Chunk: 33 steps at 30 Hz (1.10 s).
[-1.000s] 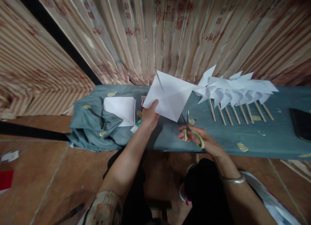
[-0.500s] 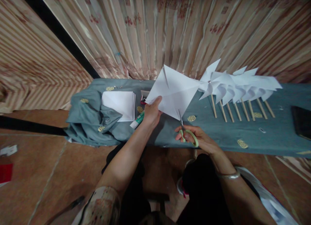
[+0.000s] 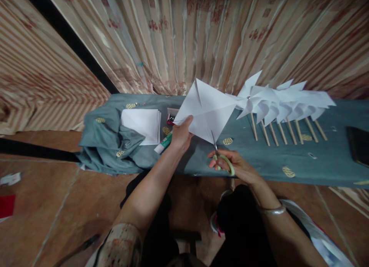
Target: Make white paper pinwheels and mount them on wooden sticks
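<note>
My left hand (image 3: 182,135) is closed on the lower left edge of a white square sheet of paper (image 3: 211,105), thumb on top. The sheet is held up with one corner towards me, and a slit runs in from its top corner. My right hand (image 3: 230,163) grips scissors (image 3: 231,168) with light green handles. Their blades lie at the sheet's near corner, pointing towards its middle. To the right, several white paper pinwheels (image 3: 271,100) on wooden sticks lie overlapping in a row.
A stack of white paper (image 3: 142,123) lies at the left on the grey-green cloth (image 3: 259,159). A green and white glue stick (image 3: 163,143) and a small open box (image 3: 171,117) sit near my left hand. A dark phone-like object (image 3: 358,144) is at the far right. Curtains (image 3: 173,36) hang behind.
The scissors stay at the sheet's near corner, their blades and handles slightly closer together. The paper and both hands have barely shifted.
</note>
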Each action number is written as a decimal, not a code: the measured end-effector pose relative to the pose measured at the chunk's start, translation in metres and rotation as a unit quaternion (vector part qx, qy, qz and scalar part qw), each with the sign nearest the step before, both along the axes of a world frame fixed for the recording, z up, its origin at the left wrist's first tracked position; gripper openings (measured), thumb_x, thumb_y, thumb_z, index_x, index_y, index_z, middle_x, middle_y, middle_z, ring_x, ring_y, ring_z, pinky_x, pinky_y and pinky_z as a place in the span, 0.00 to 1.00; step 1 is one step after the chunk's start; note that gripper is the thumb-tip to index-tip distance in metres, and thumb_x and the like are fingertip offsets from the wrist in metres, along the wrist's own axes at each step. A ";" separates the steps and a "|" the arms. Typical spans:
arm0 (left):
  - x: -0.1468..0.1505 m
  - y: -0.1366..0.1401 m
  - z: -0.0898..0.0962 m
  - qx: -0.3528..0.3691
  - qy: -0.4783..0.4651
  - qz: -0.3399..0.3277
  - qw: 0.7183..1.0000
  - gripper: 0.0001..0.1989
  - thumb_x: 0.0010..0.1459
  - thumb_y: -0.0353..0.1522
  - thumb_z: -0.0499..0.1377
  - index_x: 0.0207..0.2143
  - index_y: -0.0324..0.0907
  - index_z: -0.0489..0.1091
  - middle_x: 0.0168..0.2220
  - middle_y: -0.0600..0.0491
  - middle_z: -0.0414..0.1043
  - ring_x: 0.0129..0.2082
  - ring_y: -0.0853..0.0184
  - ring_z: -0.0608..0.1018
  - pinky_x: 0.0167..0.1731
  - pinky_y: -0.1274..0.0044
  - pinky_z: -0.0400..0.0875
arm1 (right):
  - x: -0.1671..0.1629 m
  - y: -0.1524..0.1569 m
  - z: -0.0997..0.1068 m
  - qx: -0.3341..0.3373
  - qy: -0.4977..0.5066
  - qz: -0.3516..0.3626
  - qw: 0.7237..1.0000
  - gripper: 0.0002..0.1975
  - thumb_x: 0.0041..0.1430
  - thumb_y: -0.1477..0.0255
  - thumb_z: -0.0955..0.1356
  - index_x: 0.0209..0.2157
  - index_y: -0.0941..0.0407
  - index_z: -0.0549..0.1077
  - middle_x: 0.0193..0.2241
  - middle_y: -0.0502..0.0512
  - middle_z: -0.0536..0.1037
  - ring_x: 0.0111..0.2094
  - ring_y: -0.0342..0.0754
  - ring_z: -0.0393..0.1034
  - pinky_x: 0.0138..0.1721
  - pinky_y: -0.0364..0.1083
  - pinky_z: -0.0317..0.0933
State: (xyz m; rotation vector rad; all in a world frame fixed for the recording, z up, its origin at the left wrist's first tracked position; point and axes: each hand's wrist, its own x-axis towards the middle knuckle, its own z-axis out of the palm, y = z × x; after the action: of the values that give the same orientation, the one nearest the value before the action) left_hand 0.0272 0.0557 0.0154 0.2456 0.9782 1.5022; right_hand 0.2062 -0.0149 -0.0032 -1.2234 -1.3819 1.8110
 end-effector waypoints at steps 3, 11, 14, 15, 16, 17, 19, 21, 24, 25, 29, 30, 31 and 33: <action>-0.001 0.000 -0.001 0.003 -0.004 0.007 1.000 0.07 0.47 0.24 0.66 0.31 0.37 0.74 0.29 0.52 0.79 0.42 0.60 0.82 0.47 0.69 0.75 | -0.001 -0.001 -0.003 0.012 0.006 -0.006 1.000 0.20 0.47 0.55 0.75 0.35 0.56 0.78 0.25 0.52 0.80 0.24 0.43 0.69 0.26 0.42 0.64; -0.002 0.001 0.001 -0.005 -0.014 0.018 1.000 0.07 0.47 0.23 0.66 0.31 0.37 0.73 0.27 0.53 0.78 0.37 0.62 0.82 0.46 0.69 0.76 | -0.003 -0.001 -0.002 -0.006 0.007 -0.015 1.000 0.23 0.44 0.53 0.76 0.35 0.57 0.77 0.24 0.51 0.78 0.23 0.41 0.68 0.24 0.40 0.62; -0.003 0.001 0.001 0.000 -0.014 0.019 1.000 0.06 0.48 0.23 0.65 0.31 0.37 0.74 0.27 0.54 0.78 0.37 0.63 0.82 0.46 0.69 0.76 | -0.004 -0.001 -0.002 -0.008 0.010 -0.022 1.000 0.22 0.44 0.54 0.77 0.34 0.57 0.77 0.23 0.51 0.78 0.22 0.40 0.67 0.23 0.40 0.61; -0.003 0.001 0.001 0.001 -0.011 0.020 1.000 0.07 0.48 0.23 0.65 0.31 0.37 0.74 0.27 0.54 0.78 0.37 0.63 0.82 0.46 0.69 0.76 | -0.005 -0.001 -0.002 -0.008 0.012 -0.023 1.000 0.22 0.44 0.55 0.77 0.34 0.57 0.77 0.23 0.51 0.78 0.21 0.40 0.66 0.22 0.40 0.60; -0.003 0.001 0.001 0.002 -0.009 0.020 1.000 0.07 0.47 0.23 0.65 0.31 0.37 0.74 0.27 0.54 0.78 0.38 0.62 0.82 0.46 0.69 0.76 | -0.005 -0.001 -0.002 -0.010 0.013 -0.024 1.000 0.21 0.45 0.55 0.77 0.34 0.57 0.78 0.22 0.50 0.78 0.21 0.40 0.66 0.22 0.40 0.60; -0.003 0.001 0.001 0.002 -0.007 0.021 1.000 0.07 0.47 0.23 0.66 0.31 0.37 0.73 0.27 0.53 0.79 0.38 0.62 0.82 0.46 0.69 0.76 | -0.005 -0.001 -0.002 -0.012 0.014 -0.023 1.000 0.21 0.45 0.56 0.77 0.34 0.57 0.78 0.22 0.50 0.78 0.21 0.40 0.66 0.21 0.40 0.60; -0.004 0.001 0.000 0.006 -0.005 0.021 1.000 0.08 0.46 0.24 0.67 0.31 0.38 0.73 0.28 0.53 0.79 0.40 0.61 0.82 0.46 0.69 0.76 | -0.006 -0.001 -0.002 -0.016 0.016 -0.024 0.999 0.20 0.44 0.57 0.77 0.33 0.57 0.78 0.21 0.50 0.78 0.20 0.40 0.66 0.21 0.40 0.60; -0.004 0.001 -0.001 0.009 -0.005 0.019 1.000 0.10 0.45 0.25 0.67 0.32 0.38 0.73 0.29 0.52 0.79 0.41 0.61 0.82 0.46 0.69 0.76 | -0.006 0.000 -0.001 -0.019 0.018 -0.027 0.999 0.20 0.43 0.57 0.78 0.33 0.57 0.77 0.21 0.50 0.78 0.20 0.39 0.67 0.21 0.40 0.61; -0.005 0.001 0.000 0.007 -0.006 0.016 1.000 0.10 0.45 0.25 0.67 0.33 0.37 0.73 0.30 0.51 0.80 0.41 0.60 0.82 0.46 0.69 0.76 | -0.008 0.000 0.001 -0.023 0.022 -0.032 0.999 0.20 0.42 0.57 0.78 0.32 0.56 0.78 0.20 0.50 0.78 0.19 0.39 0.67 0.21 0.40 0.62; -0.005 0.001 0.000 0.005 -0.006 0.017 1.000 0.10 0.46 0.25 0.67 0.33 0.37 0.73 0.30 0.51 0.80 0.41 0.60 0.82 0.46 0.69 0.76 | -0.008 0.000 0.001 -0.026 0.024 -0.035 0.999 0.20 0.42 0.57 0.78 0.32 0.56 0.78 0.20 0.49 0.78 0.19 0.40 0.67 0.21 0.40 0.62; -0.005 0.000 0.002 0.005 -0.010 0.018 1.000 0.08 0.48 0.23 0.65 0.33 0.37 0.73 0.29 0.52 0.79 0.39 0.62 0.82 0.46 0.70 0.76 | -0.011 -0.001 0.002 -0.040 0.024 -0.054 0.997 0.21 0.38 0.58 0.79 0.30 0.56 0.77 0.18 0.47 0.76 0.18 0.39 0.66 0.20 0.39 0.61; -0.005 0.000 0.002 0.006 -0.009 0.016 1.000 0.08 0.48 0.23 0.65 0.33 0.37 0.73 0.29 0.52 0.79 0.39 0.62 0.82 0.46 0.70 0.76 | -0.011 -0.001 0.002 -0.042 0.023 -0.058 0.997 0.21 0.37 0.58 0.80 0.30 0.56 0.77 0.18 0.47 0.76 0.18 0.38 0.66 0.20 0.39 0.60; -0.005 0.000 0.002 0.007 -0.009 0.014 1.000 0.08 0.48 0.23 0.65 0.33 0.37 0.73 0.29 0.52 0.80 0.38 0.62 0.82 0.46 0.70 0.76 | -0.012 -0.001 0.002 -0.043 0.022 -0.059 0.997 0.21 0.36 0.58 0.80 0.30 0.56 0.77 0.17 0.47 0.76 0.18 0.38 0.65 0.20 0.39 0.60; -0.004 0.000 0.002 0.006 -0.007 0.011 1.000 0.07 0.49 0.24 0.65 0.33 0.37 0.73 0.29 0.52 0.79 0.38 0.63 0.82 0.45 0.70 0.76 | -0.012 -0.002 0.003 -0.041 0.019 -0.057 0.997 0.21 0.36 0.59 0.80 0.30 0.56 0.77 0.18 0.47 0.76 0.18 0.39 0.65 0.21 0.39 0.60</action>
State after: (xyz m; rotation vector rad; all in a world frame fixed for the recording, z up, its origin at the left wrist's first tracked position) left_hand 0.0228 0.0555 0.0169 0.2333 0.9636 1.5285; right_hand 0.1947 -0.0164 -0.0001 -1.2767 -1.2022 1.8181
